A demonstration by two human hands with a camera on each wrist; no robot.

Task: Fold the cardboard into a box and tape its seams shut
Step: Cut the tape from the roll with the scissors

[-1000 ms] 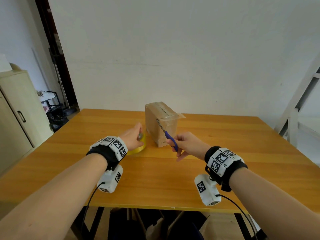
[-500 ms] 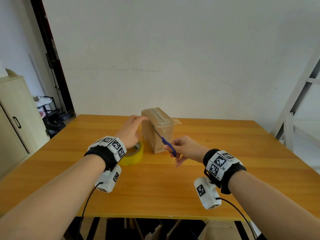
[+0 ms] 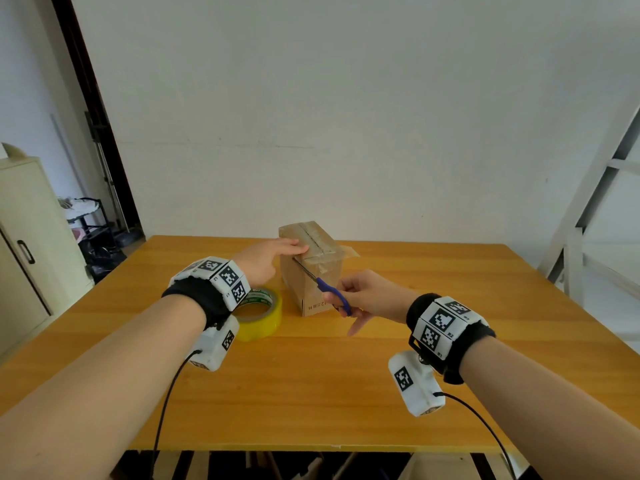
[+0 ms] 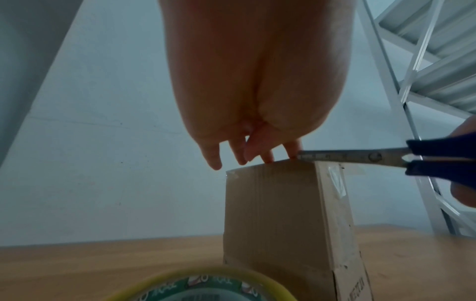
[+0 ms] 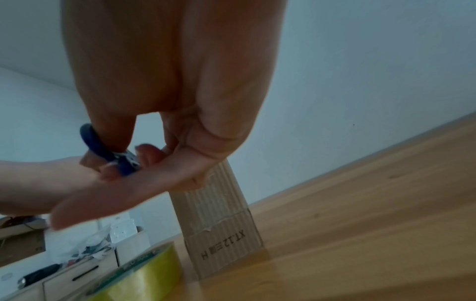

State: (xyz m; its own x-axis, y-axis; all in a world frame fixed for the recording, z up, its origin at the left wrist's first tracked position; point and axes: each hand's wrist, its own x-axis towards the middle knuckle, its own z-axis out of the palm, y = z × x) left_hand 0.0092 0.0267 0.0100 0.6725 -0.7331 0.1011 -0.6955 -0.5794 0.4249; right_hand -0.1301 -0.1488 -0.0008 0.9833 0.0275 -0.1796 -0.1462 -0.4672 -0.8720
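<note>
A small cardboard box (image 3: 313,271) stands upright on the wooden table (image 3: 311,375), its top seam covered with clear tape. My left hand (image 3: 273,256) lies with straight fingers on the box's top left edge; in the left wrist view the fingertips (image 4: 268,157) touch the box (image 4: 278,213) rim. My right hand (image 3: 360,296) grips blue-handled scissors (image 3: 329,292), whose blades lie closed and point at the top near corner. The scissors (image 4: 360,157) reach the fingertips there. The handles (image 5: 108,151) sit round my fingers. A yellow tape roll (image 3: 261,318) lies left of the box.
A strip of tape (image 3: 349,252) sticks out from the box's far right top edge. A beige cabinet (image 3: 27,251) and a dark rack stand left of the table. A white metal frame (image 3: 588,209) rises at the right. The table's near edge (image 3: 311,446) is below my forearms.
My left hand has let go of the tape roll and moved up and right onto the box top. The right hand with the scissors has stayed by the box's near corner.
</note>
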